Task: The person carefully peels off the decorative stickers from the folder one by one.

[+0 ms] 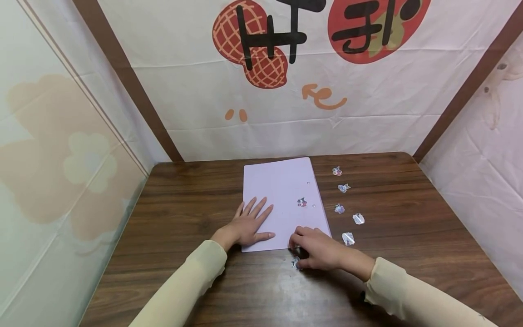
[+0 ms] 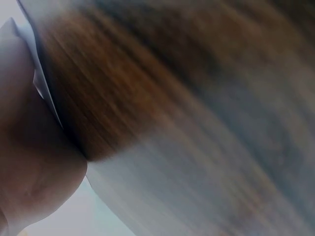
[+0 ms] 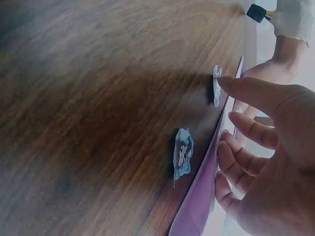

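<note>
A pale lilac booklet [image 1: 278, 181] with a purple edge lies on the table. My left hand [image 1: 247, 225] rests flat on its lower left part, fingers spread; in the left wrist view only a blurred side of this hand shows. My right hand [image 1: 314, 247] is at the booklet's lower right corner, its bent fingers at the booklet's edge. Its thumb touches a small cartoon sticker [image 1: 296, 262] in front of the booklet; in the right wrist view that sticker [image 3: 216, 86] is at the thumb tip, the other fingers apart from it. Another cartoon sticker [image 1: 302, 202] lies on the booklet.
Several more shiny stickers lie to the right of the booklet, among them a fish-shaped one [image 1: 344, 187] and a glossy one [image 1: 348, 238] near my right wrist. The brown wooden table [image 1: 184, 195] ends at a printed white cloth [image 1: 286, 131] behind it.
</note>
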### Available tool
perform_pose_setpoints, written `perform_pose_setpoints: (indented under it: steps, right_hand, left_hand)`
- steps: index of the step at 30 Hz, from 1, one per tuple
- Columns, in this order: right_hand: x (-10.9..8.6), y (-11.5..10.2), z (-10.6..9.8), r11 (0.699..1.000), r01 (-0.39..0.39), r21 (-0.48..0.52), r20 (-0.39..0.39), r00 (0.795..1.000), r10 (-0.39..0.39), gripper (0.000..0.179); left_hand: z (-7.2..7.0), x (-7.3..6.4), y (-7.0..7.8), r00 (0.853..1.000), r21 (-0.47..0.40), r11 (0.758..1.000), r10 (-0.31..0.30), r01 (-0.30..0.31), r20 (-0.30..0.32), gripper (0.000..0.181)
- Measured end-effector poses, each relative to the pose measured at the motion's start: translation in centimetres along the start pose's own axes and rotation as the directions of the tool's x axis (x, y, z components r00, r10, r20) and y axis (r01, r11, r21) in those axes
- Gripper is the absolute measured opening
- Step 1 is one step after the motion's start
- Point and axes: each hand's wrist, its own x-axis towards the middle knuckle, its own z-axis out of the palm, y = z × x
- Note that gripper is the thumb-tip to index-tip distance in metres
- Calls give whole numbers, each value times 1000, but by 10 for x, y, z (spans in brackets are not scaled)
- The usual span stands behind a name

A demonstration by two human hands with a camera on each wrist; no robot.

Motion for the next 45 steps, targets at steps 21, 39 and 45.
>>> perform_pose_setpoints:
  steps: [21,39,45]
  right_hand:
    - [6,-7,-3,998,-13,-54,-30,999,11,32]
    - [20,23,-64,995,-94,-44,-129,988,88,38]
    - [29,38,-76,989,-146,-21,-129,981,142,41]
  left_hand:
    - [-5,-4,3,1000,16,1000,-13,13,4,88]
    - [0,-1,-1,1000,-21,1000,-13,13,16,88]
    - [4,2,-4,1000,-26,1000,-5,5,5,90]
